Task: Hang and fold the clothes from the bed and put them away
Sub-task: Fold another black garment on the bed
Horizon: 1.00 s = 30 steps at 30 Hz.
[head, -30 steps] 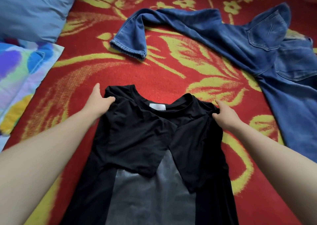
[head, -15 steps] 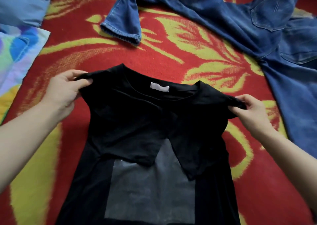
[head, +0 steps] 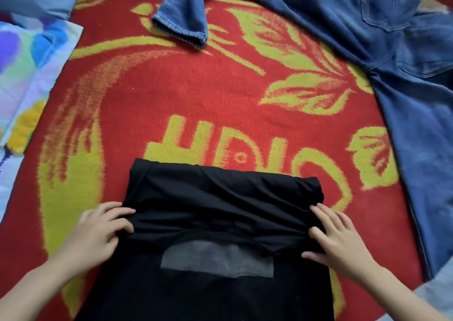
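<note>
Left hand [head: 103,230] at the left edge of the shirt [head: 220,198], fingers loosely bent against the cloth; pinching or only touching, cannot tell. Right hand [head: 343,240] at the right edge, fingers straight and spread, pressing flat, holding nothing. Shirt on the blanket [head: 196,105], directly ahead between both hands, top part folded down toward the body, fold line running left to right, long axis running from that fold back toward the wearer. Equally near to both hands, one on each side. Probably calls for another crosswise fold, both hands lifting together. Jeans [head: 404,100] unfolded at far right, apart from the shirt, nearer the right hand.
</note>
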Each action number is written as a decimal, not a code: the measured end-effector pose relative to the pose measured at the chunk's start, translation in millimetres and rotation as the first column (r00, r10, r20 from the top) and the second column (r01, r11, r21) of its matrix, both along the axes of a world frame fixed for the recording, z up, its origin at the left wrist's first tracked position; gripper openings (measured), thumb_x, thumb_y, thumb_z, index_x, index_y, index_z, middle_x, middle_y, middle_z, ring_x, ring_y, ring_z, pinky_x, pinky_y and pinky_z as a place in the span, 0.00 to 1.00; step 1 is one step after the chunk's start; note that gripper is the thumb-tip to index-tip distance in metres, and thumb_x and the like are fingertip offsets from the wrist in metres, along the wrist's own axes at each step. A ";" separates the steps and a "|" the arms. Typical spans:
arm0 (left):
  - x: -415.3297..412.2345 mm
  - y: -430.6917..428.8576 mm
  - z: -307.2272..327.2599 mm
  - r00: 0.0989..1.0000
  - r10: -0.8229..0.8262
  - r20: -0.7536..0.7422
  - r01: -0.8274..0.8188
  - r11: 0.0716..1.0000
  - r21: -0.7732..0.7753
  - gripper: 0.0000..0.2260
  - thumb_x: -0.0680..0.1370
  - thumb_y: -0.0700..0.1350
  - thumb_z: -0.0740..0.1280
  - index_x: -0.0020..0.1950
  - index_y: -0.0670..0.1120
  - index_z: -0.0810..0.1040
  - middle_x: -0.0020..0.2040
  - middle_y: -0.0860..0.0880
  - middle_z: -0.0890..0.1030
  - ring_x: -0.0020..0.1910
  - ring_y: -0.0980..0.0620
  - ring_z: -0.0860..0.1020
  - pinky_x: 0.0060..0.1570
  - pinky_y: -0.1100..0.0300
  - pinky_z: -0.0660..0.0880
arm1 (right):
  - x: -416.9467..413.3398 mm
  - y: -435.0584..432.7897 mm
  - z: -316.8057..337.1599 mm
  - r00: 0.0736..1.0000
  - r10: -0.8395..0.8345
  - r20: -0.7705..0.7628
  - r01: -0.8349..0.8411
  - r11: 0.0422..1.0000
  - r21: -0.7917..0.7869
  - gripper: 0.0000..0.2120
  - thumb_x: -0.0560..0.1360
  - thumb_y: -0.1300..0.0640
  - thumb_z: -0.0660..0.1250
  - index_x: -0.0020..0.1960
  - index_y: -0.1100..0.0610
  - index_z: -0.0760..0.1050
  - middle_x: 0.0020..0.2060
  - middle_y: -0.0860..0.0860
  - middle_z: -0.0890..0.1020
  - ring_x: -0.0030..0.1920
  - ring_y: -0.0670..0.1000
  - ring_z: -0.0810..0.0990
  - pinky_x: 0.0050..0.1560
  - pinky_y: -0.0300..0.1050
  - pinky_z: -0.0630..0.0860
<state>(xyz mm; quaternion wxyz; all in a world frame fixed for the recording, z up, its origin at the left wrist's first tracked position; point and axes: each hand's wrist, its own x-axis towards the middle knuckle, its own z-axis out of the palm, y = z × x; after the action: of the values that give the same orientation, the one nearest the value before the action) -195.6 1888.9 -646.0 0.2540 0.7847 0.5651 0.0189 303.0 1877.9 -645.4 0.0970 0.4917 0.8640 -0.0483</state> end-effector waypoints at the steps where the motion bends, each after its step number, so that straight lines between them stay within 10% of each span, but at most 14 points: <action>1: 6.0 3.6 4.8 0.998 -0.031 -0.047 0.033 0.998 0.045 0.15 0.61 0.45 0.52 0.44 0.57 0.70 0.50 0.55 0.81 0.54 0.51 0.71 0.43 0.52 0.65 | -2.7 3.1 3.6 0.999 -0.001 -0.033 0.001 1.000 0.010 0.24 0.77 0.35 0.52 0.40 0.56 0.69 0.60 0.62 0.73 0.62 0.60 0.69 0.56 0.57 0.64; 4: 34.9 30.4 26.8 0.998 0.050 -0.032 -0.043 0.980 0.196 0.16 0.63 0.44 0.53 0.43 0.52 0.77 0.48 0.46 0.82 0.51 0.47 0.70 0.44 0.51 0.64 | -20.3 29.2 17.9 0.980 -0.080 -0.182 0.098 0.991 0.090 0.25 0.79 0.41 0.51 0.38 0.59 0.73 0.57 0.61 0.75 0.59 0.60 0.71 0.52 0.53 0.66; 7: 63.4 70.0 35.8 0.978 0.167 -0.128 -0.135 0.965 0.226 0.20 0.69 0.45 0.59 0.60 0.44 0.78 0.62 0.41 0.76 0.60 0.44 0.67 0.51 0.41 0.69 | -37.4 66.9 22.2 0.947 -0.272 -0.172 0.286 0.956 0.065 0.14 0.74 0.54 0.62 0.56 0.59 0.73 0.63 0.62 0.74 0.65 0.59 0.69 0.56 0.54 0.71; 11: 69.5 106.5 29.3 0.931 0.025 -0.365 -0.090 0.982 -0.163 0.28 0.78 0.48 0.62 0.76 0.54 0.55 0.76 0.52 0.58 0.75 0.51 0.53 0.71 0.46 0.51 | -36.8 98.1 30.3 0.930 -0.336 0.149 0.368 0.857 -0.360 0.31 0.77 0.57 0.60 0.76 0.53 0.53 0.73 0.51 0.62 0.73 0.52 0.59 0.68 0.50 0.59; 15: 43.2 114.2 29.0 0.896 -0.005 -0.445 -0.098 0.973 -0.208 0.14 0.79 0.52 0.62 0.64 0.53 0.74 0.61 0.52 0.77 0.64 0.51 0.70 0.62 0.54 0.59 | -16.8 97.9 28.4 0.914 -0.306 0.268 0.379 0.879 -0.290 0.13 0.78 0.51 0.62 0.62 0.50 0.71 0.55 0.50 0.74 0.61 0.54 0.69 0.54 0.49 0.62; 18: 20.6 108.7 38.3 0.951 0.041 -0.305 -0.110 0.971 -0.212 0.10 0.77 0.49 0.66 0.53 0.45 0.80 0.47 0.50 0.80 0.52 0.47 0.76 0.47 0.57 0.65 | -0.1 93.4 34.7 0.809 -0.588 0.017 0.538 0.727 -0.427 0.07 0.74 0.57 0.68 0.40 0.50 0.71 0.38 0.49 0.75 0.50 0.57 0.75 0.45 0.47 0.64; 24: 10.8 77.4 55.6 0.978 0.148 -0.150 -0.169 0.975 -0.142 0.05 0.72 0.46 0.73 0.42 0.45 0.82 0.38 0.48 0.81 0.40 0.45 0.77 0.40 0.48 0.74 | -2.2 58.5 49.5 0.545 -0.770 -0.332 0.567 0.630 -0.531 0.08 0.71 0.68 0.69 0.46 0.57 0.77 0.41 0.52 0.79 0.46 0.54 0.76 0.48 0.48 0.69; 30: -10.0 -4.0 75.6 0.996 -0.069 -0.062 0.083 0.956 0.281 0.07 0.70 0.46 0.72 0.42 0.43 0.85 0.38 0.45 0.84 0.37 0.45 0.82 0.30 0.55 0.75 | -7.9 -30.2 69.7 0.776 -0.477 -0.412 0.458 0.876 -0.152 0.16 0.65 0.69 0.70 0.50 0.56 0.75 0.42 0.59 0.83 0.43 0.62 0.82 0.40 0.50 0.72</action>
<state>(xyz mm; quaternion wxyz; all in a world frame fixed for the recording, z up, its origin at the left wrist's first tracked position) -205.6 1884.8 -570.5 0.1249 0.8344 0.5323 0.0697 295.1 1847.7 -575.7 -0.1039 0.6647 0.7127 -0.1987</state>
